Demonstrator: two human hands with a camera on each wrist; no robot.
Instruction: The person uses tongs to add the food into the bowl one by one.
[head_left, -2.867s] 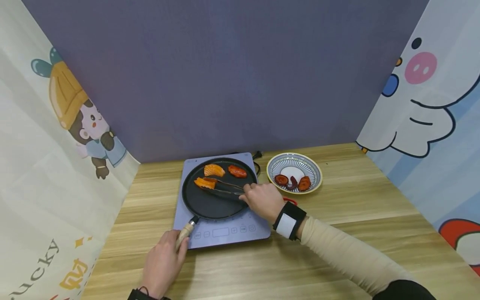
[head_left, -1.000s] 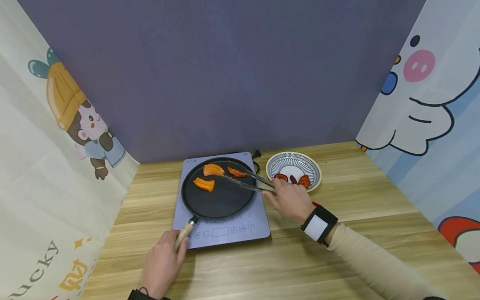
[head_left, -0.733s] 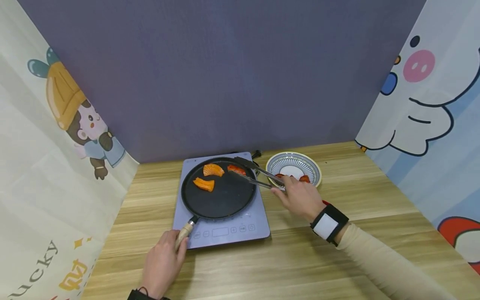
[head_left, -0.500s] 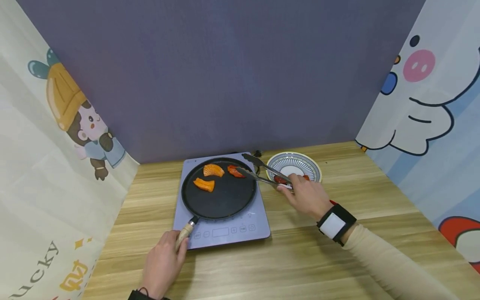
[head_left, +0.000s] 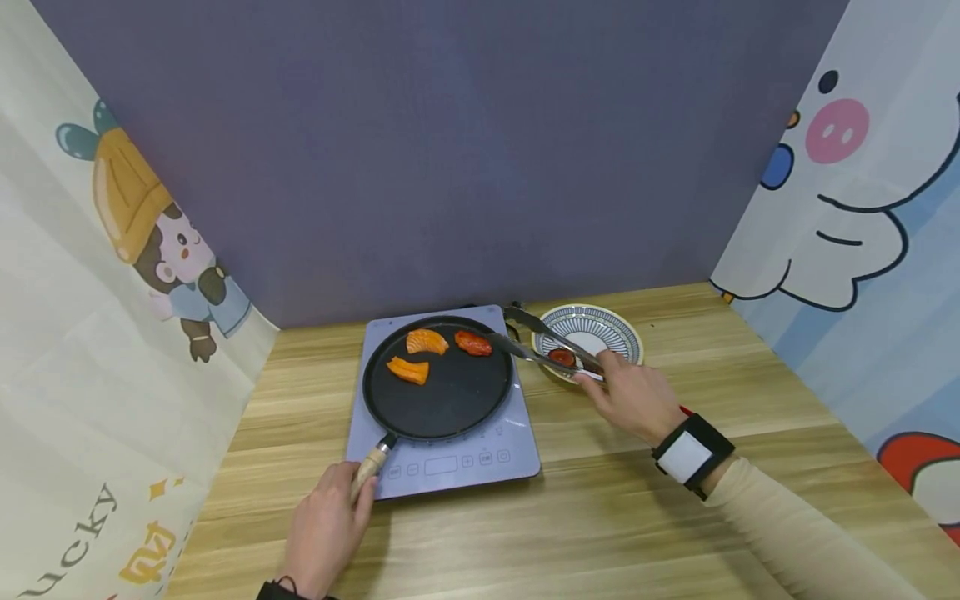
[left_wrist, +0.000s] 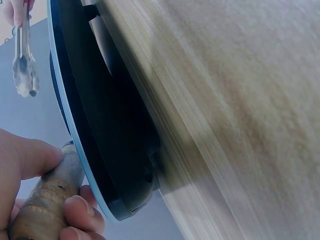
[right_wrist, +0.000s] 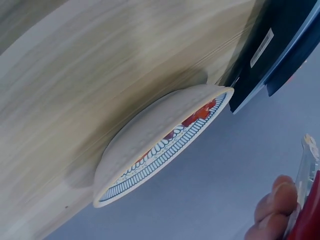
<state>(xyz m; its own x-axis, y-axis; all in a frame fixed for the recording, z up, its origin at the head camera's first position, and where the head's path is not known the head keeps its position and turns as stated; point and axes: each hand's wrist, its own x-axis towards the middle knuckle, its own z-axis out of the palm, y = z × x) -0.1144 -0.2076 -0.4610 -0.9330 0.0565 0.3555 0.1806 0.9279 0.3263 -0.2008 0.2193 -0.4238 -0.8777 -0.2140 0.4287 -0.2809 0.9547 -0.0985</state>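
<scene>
My left hand [head_left: 326,518] grips the wooden handle [head_left: 369,472] of a round black frying pan [head_left: 442,408]. Two orange slices that look like salmon [head_left: 427,341] and a glazed red piece of food [head_left: 473,342] lie in the pan. With my right hand [head_left: 637,400] I hold metal tongs [head_left: 555,335], whose red grip [right_wrist: 307,215] shows in the right wrist view. Their tips are spread, with nothing between them, near the pan's right rim. Beneath the tongs stands a patterned bowl [head_left: 626,329] with reddish food [head_left: 562,358], partly hidden by the tongs and hand.
The pan sits on a lavender induction cooker [head_left: 517,454] with a button panel at its front. A black cord [head_left: 514,332] runs behind it. Wooden tabletop [head_left: 465,542] surrounds both cooker and bowl. A grey-purple panel [head_left: 480,167] closes off the back, with printed curtains at both sides.
Earliest, the tongs held the lower orange slice; it now lies free in the pan. My right hand has drawn the tongs rightward, over the bowl. The left hand has stayed put.
</scene>
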